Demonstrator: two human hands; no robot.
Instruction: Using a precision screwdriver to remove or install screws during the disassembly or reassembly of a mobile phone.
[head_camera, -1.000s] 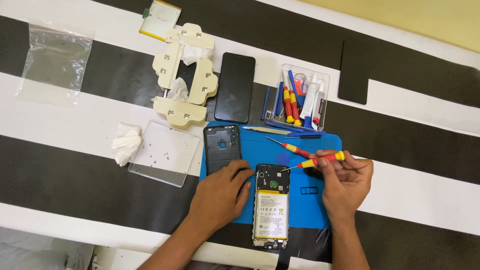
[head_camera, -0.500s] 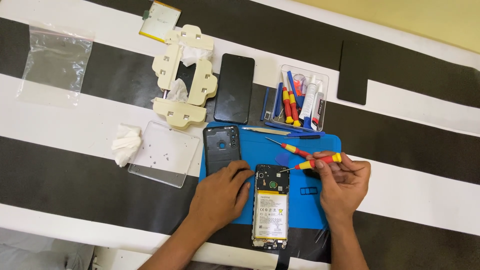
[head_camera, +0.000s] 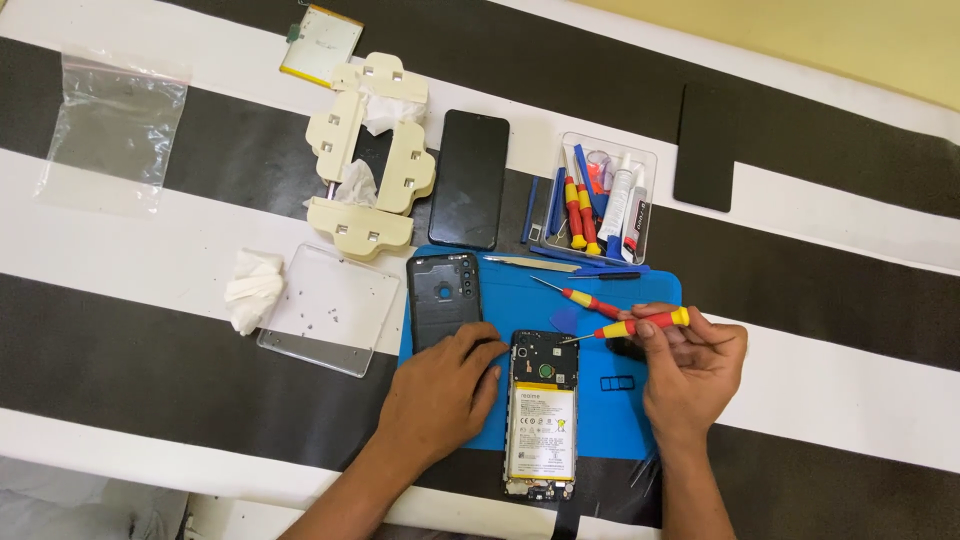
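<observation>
While your left hand (head_camera: 440, 395) presses flat and open beside the opened phone (head_camera: 542, 415) on the blue mat (head_camera: 610, 400) near the counter's front edge, your right hand (head_camera: 692, 368) grips 1 screwdriver (head_camera: 630, 326); a slipping tip could gouge the board.

I see a matt blue rubbery mat (head_camera: 620, 400), a glossy black glass screen panel (head_camera: 469, 178), clear plastic tool tray (head_camera: 640, 165), crumpled white tissue (head_camera: 251, 288), and a glossy yellow-and-red plastic screwdriver handle (head_camera: 645, 324).
</observation>
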